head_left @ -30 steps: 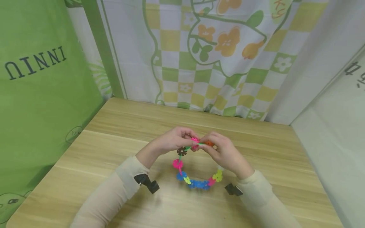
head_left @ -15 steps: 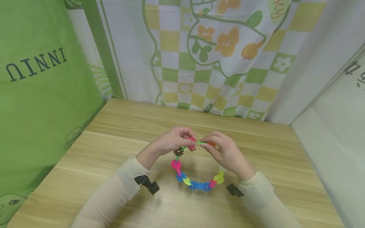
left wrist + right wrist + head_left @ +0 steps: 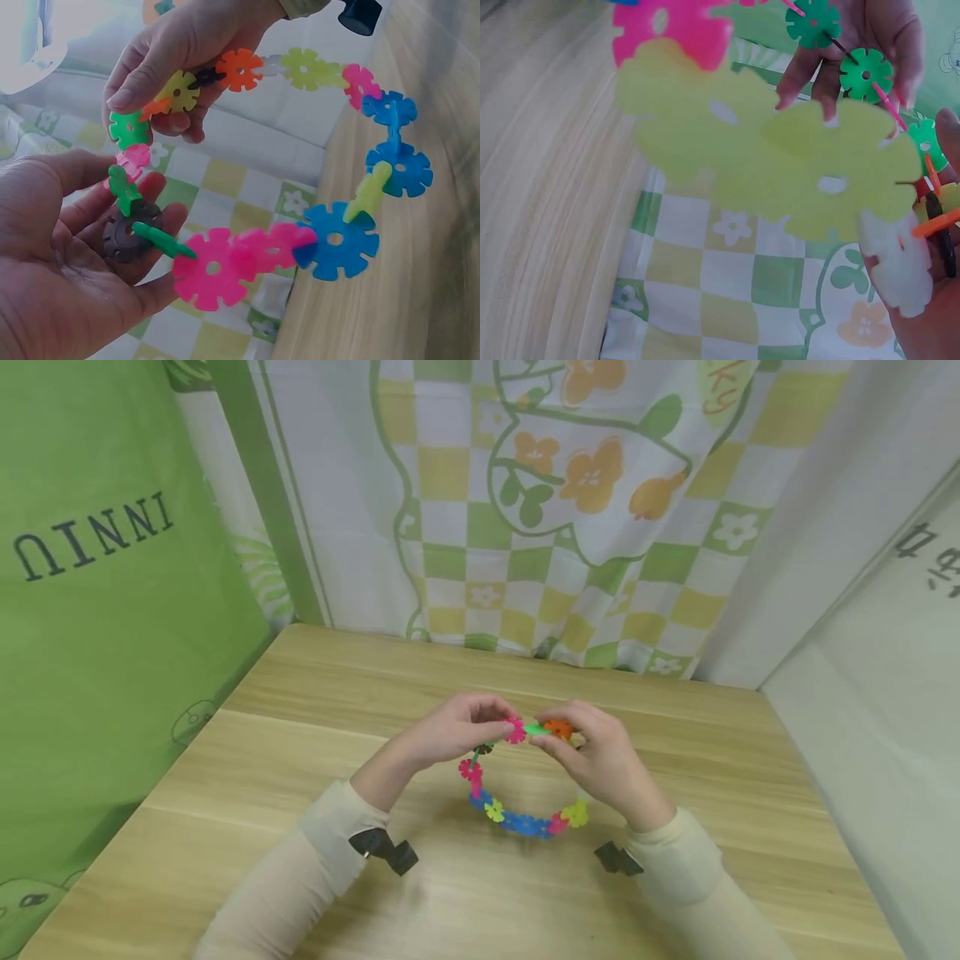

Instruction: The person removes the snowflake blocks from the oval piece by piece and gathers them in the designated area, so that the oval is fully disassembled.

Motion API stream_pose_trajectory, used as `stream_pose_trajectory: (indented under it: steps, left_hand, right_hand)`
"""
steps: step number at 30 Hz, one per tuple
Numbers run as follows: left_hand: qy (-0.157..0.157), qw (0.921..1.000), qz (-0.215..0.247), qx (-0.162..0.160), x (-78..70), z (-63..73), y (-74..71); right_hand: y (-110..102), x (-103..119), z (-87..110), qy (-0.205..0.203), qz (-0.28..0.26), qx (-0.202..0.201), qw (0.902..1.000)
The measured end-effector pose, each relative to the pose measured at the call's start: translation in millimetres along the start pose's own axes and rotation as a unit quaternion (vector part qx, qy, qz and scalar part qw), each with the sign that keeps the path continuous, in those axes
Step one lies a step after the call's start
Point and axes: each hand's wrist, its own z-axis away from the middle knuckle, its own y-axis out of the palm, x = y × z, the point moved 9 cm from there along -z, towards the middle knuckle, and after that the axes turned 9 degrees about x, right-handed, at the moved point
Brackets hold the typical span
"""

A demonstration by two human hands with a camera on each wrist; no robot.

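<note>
A ring of flower-shaped, slotted plastic discs (image 3: 527,825) hangs between both hands. My left hand (image 3: 457,729) pinches a pink disc (image 3: 515,731) between thumb and fingers at the ring's far side. Opposite it, my right hand (image 3: 600,756) pinches a green disc (image 3: 537,729) next to an orange one (image 3: 558,729). The pink and green discs meet edge to edge between the two hands. In the left wrist view, a brown disc (image 3: 132,231) lies against the left fingers, followed by pink and blue discs. Yellow discs (image 3: 832,172) and a white disc (image 3: 897,262) fill the right wrist view.
A wooden table (image 3: 480,910) lies beneath the ring. Behind it hangs a checked curtain (image 3: 480,568), with a green cloth (image 3: 112,652) at the left and a white one (image 3: 885,693) at the right. Black camera mounts (image 3: 386,850) stick out at the wrists.
My hands have drawn slightly apart, baring more of the green and orange discs. The pink disc and green disc have turned their faces toward the head camera. The ring's near side has swung up.
</note>
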Motion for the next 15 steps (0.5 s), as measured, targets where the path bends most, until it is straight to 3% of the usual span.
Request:
stream_pose_trajectory:
  steps: [8,15]
  left_hand:
    - [0.008,0.9977,-0.059,-0.032,-5.8,0.6,-5.6]
    - [-0.005,0.9905,-0.110,-0.083,-6.5,1.0,-11.7]
  right_hand:
    - [-5,6,-1.5,-0.008,-0.016,-0.019,0.9997]
    - [-3,12,-2.9,-0.027,-0.020,-0.023,0.9992]
